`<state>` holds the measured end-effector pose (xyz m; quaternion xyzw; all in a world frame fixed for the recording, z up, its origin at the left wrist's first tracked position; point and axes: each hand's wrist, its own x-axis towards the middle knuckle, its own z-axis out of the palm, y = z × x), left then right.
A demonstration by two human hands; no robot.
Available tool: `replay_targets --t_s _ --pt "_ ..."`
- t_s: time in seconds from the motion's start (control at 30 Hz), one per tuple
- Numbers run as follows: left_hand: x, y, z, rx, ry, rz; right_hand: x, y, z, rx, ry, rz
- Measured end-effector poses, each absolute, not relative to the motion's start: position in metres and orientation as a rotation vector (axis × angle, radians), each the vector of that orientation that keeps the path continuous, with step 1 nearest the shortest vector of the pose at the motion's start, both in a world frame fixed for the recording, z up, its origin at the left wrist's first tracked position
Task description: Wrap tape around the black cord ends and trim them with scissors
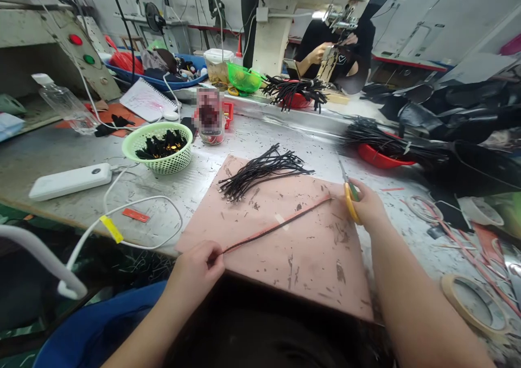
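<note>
My left hand (201,262) pinches the near end of a thin strip (277,225), dark along one edge and reddish along the other. The strip runs up and to the right across a stained pink sheet (260,254), toward my other hand. A pair of scissors (349,194) with yellow and green handles is gripped in my right hand (368,208), its blades pointing away from me. Whether the right fingers also touch the strip's far end, I cannot tell. Beyond the strip, a loose bundle of black cords (264,170) with pale tips lies on the sheet.
A pale green basket (179,160) of black pieces stands left, near a white power bank (71,182) and cable. Red bowls (385,158) of black cords are behind. A tape roll (474,305) lies at right. Across the table a person (317,53) works at a machine.
</note>
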<state>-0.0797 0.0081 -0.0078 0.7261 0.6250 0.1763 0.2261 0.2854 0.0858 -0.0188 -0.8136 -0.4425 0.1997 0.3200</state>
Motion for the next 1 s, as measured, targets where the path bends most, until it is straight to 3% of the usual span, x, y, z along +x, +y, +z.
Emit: replay_targets --t_s 0.13,0.27,0.6,0.8,1.0 --pt "-0.081 0.009 -0.008 1.830 1.657 0.601 0.313 0.037 -0.029 -2.336 -1.225 0.218" --pt "-0.062 0.019 -0.012 1.513 1.487 0.718 0.318 -0.017 -0.027 -2.613 -1.324 0.194" --pt "0.069 0.034 0.014 0.625 1.173 0.758 0.321 -0.050 -0.007 -2.701 -1.192 -0.005" --pt "0.091 0.021 0.015 0.569 1.161 0.800 0.361 -0.092 -0.013 -2.444 -1.020 -0.017" --pt "0.107 0.002 0.011 0.621 1.115 0.796 0.292 -0.075 -0.026 -1.755 -0.870 0.127"
